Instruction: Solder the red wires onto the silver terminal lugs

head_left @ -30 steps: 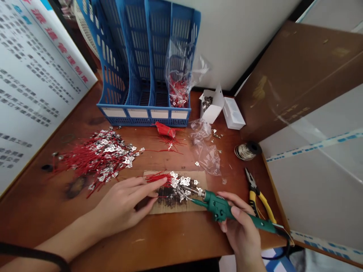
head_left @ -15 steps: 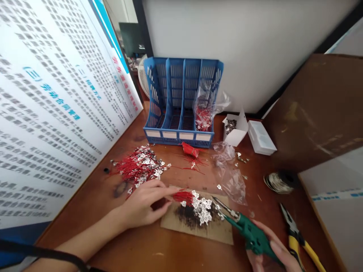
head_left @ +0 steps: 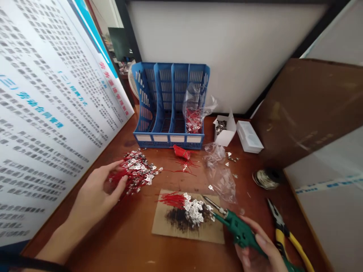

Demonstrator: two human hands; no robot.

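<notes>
My left hand (head_left: 96, 196) curls around the left edge of a loose pile of red wires with silver terminals (head_left: 136, 172), pinching some wires. My right hand (head_left: 252, 253) grips a green soldering iron (head_left: 238, 228), its metal tip close to a smaller bunch of wired terminals (head_left: 191, 207). That bunch lies on a scorched piece of cardboard (head_left: 187, 234). The tip appears just apart from the terminals.
A blue file holder (head_left: 168, 105) stands at the back, with a plastic bag of wires (head_left: 194, 115) in it. Nearby are a white box of terminals (head_left: 225, 130), a clear bag (head_left: 219, 170), solder wire (head_left: 266, 178) and yellow-handled pliers (head_left: 283, 238).
My left hand has moved from the cardboard to the larger pile at the left. My right hand and the iron have shifted only slightly. The view has moved a little.
</notes>
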